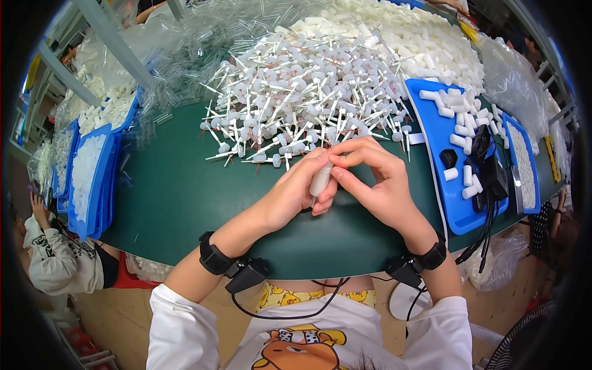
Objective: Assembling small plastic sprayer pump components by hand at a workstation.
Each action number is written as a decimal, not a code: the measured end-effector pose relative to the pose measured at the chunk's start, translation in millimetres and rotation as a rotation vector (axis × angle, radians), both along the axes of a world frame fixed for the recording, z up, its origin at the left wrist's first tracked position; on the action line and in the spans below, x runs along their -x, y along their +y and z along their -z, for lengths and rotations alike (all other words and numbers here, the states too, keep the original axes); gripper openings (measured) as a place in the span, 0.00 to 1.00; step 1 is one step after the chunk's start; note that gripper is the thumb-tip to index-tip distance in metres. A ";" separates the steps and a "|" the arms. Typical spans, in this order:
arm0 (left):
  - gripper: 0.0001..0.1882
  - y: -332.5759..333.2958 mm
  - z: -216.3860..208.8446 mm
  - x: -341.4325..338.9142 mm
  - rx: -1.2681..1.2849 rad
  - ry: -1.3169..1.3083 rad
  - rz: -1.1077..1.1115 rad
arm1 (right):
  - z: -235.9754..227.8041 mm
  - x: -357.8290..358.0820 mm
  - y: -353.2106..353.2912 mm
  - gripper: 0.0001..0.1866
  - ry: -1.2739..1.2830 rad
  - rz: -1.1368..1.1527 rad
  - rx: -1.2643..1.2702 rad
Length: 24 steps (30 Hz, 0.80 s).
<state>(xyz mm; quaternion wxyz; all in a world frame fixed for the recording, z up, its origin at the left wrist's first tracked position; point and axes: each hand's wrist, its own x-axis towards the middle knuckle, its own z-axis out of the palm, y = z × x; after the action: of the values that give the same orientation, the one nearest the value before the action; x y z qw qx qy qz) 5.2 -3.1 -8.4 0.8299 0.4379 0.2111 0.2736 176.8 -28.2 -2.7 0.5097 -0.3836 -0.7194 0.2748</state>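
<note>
Above the green surface (185, 160), the left hand (291, 192) had its grip closed round a white cylinder (319, 182), seemingly light, fairly soft and best held mid-length, while the right hand (383, 184) touched its far end, whether gripping I couldn't tell.

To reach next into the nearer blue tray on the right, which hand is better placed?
Probably the right hand: it's nearer the tray, with fingertips at the white cylinder's top; the left hand wraps the cylinder.
</note>
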 end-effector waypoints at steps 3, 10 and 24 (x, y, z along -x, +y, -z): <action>0.13 1.1 -0.7 0.6 -0.001 0.011 -0.002 | -0.9 0.1 0.3 0.06 -0.014 -0.016 -0.016; 0.11 0.8 -2.7 1.6 0.032 -0.027 0.002 | 2.6 0.5 1.7 0.06 0.006 -0.035 -0.009; 0.10 0.9 -1.6 3.7 0.141 -0.064 -0.004 | 5.1 0.9 2.5 0.05 -0.011 -0.069 -0.006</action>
<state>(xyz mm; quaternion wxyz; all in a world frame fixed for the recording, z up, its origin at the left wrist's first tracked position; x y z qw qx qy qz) 1.5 -2.2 -6.9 0.8645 0.3689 0.2042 0.2735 175.9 -25.6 -7.7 0.4972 -0.3585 -0.7358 0.2879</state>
